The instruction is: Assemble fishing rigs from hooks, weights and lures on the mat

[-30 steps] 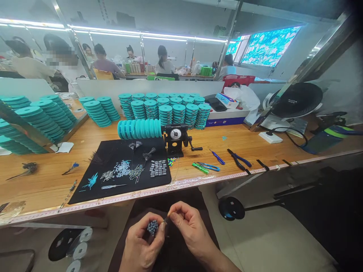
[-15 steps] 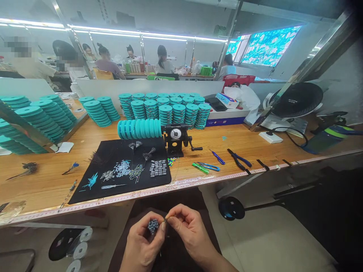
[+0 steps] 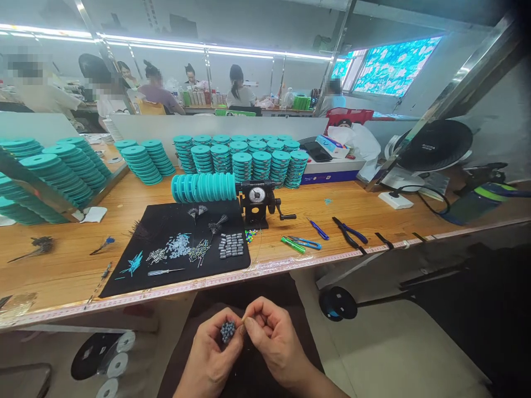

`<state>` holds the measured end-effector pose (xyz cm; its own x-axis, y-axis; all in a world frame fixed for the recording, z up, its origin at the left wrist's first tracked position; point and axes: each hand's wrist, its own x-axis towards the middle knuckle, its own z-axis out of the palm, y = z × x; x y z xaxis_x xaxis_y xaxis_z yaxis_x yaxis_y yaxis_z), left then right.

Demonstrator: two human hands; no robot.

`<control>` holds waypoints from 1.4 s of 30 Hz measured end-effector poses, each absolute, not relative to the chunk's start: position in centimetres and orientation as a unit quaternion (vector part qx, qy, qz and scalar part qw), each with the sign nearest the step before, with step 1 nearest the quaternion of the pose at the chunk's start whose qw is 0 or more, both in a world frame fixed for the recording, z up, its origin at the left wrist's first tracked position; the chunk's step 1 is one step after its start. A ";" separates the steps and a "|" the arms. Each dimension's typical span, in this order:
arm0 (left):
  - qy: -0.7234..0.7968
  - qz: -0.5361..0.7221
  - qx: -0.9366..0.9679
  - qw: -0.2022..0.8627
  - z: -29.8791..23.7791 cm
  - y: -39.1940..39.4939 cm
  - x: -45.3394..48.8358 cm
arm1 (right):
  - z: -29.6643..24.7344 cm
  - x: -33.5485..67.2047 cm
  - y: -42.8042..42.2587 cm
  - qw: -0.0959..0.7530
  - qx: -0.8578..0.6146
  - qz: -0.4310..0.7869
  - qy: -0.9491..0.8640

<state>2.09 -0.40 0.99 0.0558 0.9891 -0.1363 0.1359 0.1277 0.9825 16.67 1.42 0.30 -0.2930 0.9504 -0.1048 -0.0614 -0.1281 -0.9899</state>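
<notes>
Beads (image 3: 228, 330) sit low, under the counter (image 3: 373, 210) edge, over your lap. One black mat (image 3: 232, 218) up there holds several piles of small parts, so plenty looks left unused. Left hand (image 3: 205, 362) grip clenched round one bead cluster, too many to count; right hand (image 3: 271, 342) grip pinching one thin piece (image 3: 243, 319) against it.

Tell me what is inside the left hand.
A cluster of blue-grey beads shows in the left hand, the right hand pinching beside it. Curled fingers hide the palm beneath.
</notes>
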 end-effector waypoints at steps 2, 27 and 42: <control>0.556 0.419 0.513 0.503 1.1 -0.4 2.2 | 0.5 16.8 1.7 0.428 -0.415 0.636 -0.490; 0.572 0.435 0.627 0.301 0.7 -0.8 1.8 | -0.3 17.3 2.2 0.436 -0.414 0.622 -0.501; 0.580 0.423 0.629 0.300 0.7 -0.9 1.9 | -0.1 17.2 2.1 0.434 -0.411 0.641 -0.482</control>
<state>1.85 -0.85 0.67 -0.0301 0.9823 0.1847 0.4746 -0.1485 0.8676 17.23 2.13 -0.07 -0.2858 0.9522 -0.1080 -0.1611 -0.1588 -0.9741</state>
